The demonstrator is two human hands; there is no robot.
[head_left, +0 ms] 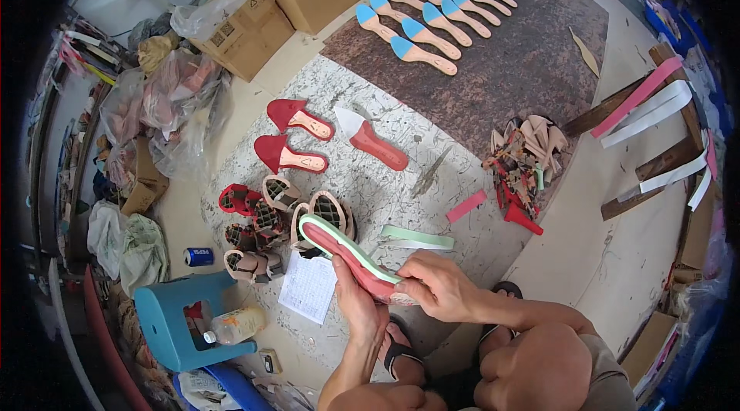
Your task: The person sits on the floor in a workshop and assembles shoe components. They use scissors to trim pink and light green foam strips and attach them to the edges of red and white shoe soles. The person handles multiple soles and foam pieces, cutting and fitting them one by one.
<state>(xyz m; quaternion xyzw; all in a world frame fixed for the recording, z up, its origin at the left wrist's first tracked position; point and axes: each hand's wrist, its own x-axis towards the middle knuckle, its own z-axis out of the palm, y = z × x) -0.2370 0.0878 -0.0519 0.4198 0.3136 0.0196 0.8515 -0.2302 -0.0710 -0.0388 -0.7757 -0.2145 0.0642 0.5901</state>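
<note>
My left hand (358, 299) is wrapped round a red shoe sole (333, 242), holding it tilted above the floor. A light green strip (361, 251) runs along the sole's edge and round its toe. At the heel end, my right hand (441, 288) pinches the strip against the sole, its fingertips partly hiding that spot. Beyond my hands lie a loose green-and-white strip (416, 238) and a pink strip (466, 206). Several strappy shoe uppers (268, 214) sit to the left, beside a handwritten sheet of paper (307, 288).
Farther off lie two red-toed insoles (308, 120), a red-and-white one (379, 146) and rows of blue-tipped insoles (428, 57). A pile of uppers (528, 150) and a wooden frame with strips (663, 164) are right. A teal stool (166, 326), bottle (237, 325) and can (199, 257) are left.
</note>
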